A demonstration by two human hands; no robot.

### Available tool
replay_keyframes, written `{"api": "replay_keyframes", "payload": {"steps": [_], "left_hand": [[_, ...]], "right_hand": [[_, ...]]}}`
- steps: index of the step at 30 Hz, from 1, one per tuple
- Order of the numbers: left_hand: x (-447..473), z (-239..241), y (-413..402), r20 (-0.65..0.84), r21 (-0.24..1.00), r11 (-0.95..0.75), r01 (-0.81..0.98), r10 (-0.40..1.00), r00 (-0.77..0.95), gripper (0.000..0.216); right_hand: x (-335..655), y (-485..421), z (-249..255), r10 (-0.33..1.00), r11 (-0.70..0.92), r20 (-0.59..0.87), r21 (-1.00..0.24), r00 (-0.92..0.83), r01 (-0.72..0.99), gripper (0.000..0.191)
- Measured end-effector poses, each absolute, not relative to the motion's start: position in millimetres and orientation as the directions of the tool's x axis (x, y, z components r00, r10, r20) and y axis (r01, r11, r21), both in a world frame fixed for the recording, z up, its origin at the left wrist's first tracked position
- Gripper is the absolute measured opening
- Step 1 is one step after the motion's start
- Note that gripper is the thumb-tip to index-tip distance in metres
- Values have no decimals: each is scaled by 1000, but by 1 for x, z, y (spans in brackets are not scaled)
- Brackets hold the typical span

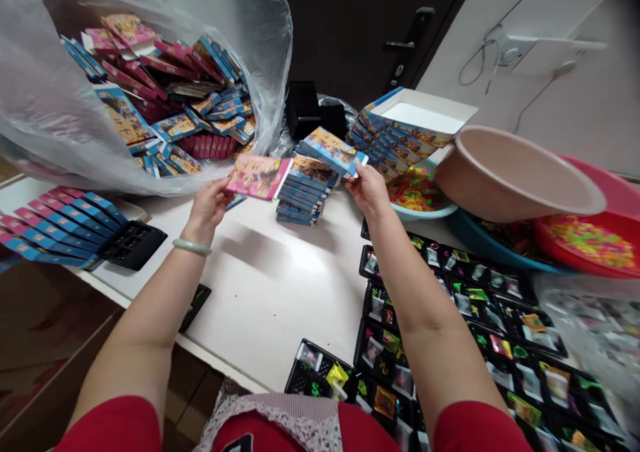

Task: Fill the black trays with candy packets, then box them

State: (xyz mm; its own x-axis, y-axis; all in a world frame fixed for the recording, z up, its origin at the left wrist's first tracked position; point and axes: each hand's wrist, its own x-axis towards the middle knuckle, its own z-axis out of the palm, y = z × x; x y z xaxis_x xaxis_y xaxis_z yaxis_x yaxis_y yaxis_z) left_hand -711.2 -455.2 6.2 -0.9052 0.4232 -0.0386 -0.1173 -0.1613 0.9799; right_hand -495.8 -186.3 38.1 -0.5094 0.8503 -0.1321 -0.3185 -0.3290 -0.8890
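In the head view my left hand is closed on the left end of a flat pink printed box, held above the white table. My right hand grips the right end of a blue printed box. That box is tilted over a stack of similar blue boxes standing on the table between my hands. The pink box's right end overlaps the stack's edge in view; whether they touch I cannot tell. My right fingers are partly hidden behind the blue box.
A big clear plastic bag full of pink and blue boxes stands at back left. Left lie fanned boxes and a black tray. Filled black trays cover the right side, below several basins. An open printed carton stands behind.
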Motion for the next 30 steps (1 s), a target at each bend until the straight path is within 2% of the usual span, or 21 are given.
{"api": "replay_keyframes", "payload": {"steps": [5, 10, 15, 18, 20, 22, 23, 25, 27, 30], "left_hand": [[-678, -47, -505, -226, 972, 48, -230, 462, -857, 23], [-648, -89, -490, -361, 932, 177, -315, 446, -819, 30], [-636, -104, -471, -331, 939, 253, -234, 470, -818, 22], [-643, -104, -467, -301, 950, 235, -208, 496, -815, 16], [-661, -100, -469, -254, 950, 281, -134, 454, -854, 14], [-689, -93, -474, -121, 919, 392, 40, 377, -918, 16], [-706, -89, -477, -22, 878, 454, 148, 349, -937, 20], [-738, -79, -482, 137, 769, 554, 319, 344, -929, 40], [-763, -71, -484, 150, 670, 632, 389, 398, -905, 76], [-783, -62, -484, -3, 546, 744, 386, 462, -887, 119]], "right_hand": [[-510, -177, 28, 825, -202, -146, -978, -546, -43, 31], [-503, -163, 12, 878, -118, -86, -992, -472, -40, 14], [-483, -164, -12, 841, 122, 107, -993, -530, -7, 30], [-464, -177, -24, 869, 229, 211, -973, -448, -13, 46], [-449, -193, -34, 839, 395, 352, -919, -416, 18, 52], [-435, -216, -49, 694, 610, 516, -792, -502, 30, 47], [-430, -230, -59, 582, 690, 549, -723, -600, 7, 40], [-425, -261, -81, 300, 774, 487, -627, -820, -89, 26], [-427, -293, -102, 111, 808, 323, -579, -940, -104, 22], [-437, -333, -124, 15, 831, 184, -550, -983, -90, 26]]}}
